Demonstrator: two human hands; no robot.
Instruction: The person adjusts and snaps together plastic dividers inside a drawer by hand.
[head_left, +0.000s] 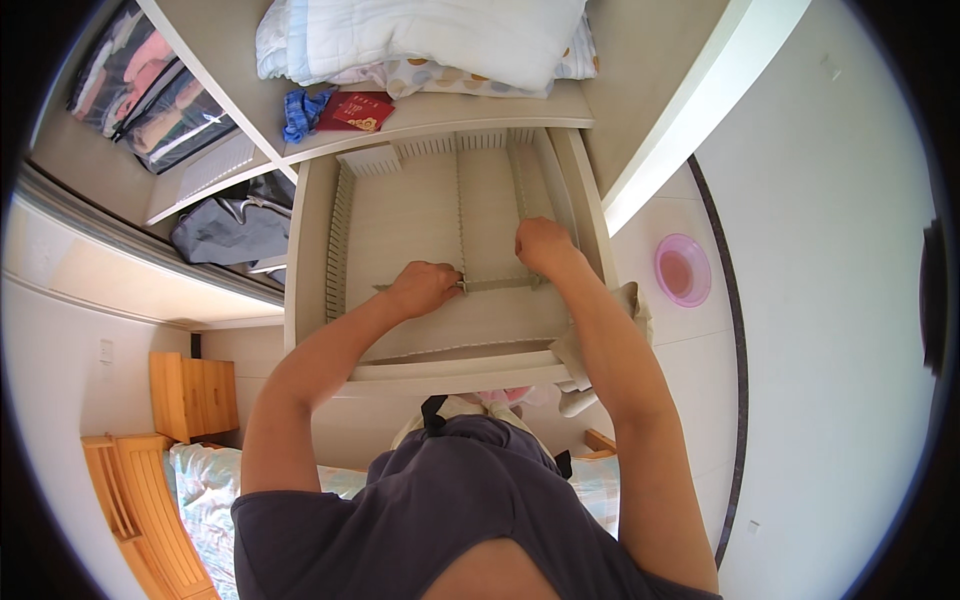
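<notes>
A pulled-out drawer (325, 372) in front of me holds thin, toothed divider strips. One lengthwise strip (459, 205) runs down its middle, and a second lengthwise strip (519, 178) stands to the right. A cross strip (500, 284) meets them toward the near side. My left hand (424, 289) is closed around the cross strip beside its joint with the middle one; the fingertips are partly hidden. My right hand (543, 246) is closed at the right lengthwise strip, its fingers pinched over the top edge. Another toothed strip (340, 240) lines the drawer's left wall.
Above the drawer, a shelf holds folded white bedding (440, 45), a red envelope (360, 112) and a blue cloth (303, 114). Beige fabric (628, 308) hangs by the drawer's front right corner. A dark bag (230, 230) fills a left compartment. A pink basin (683, 271) stands at right.
</notes>
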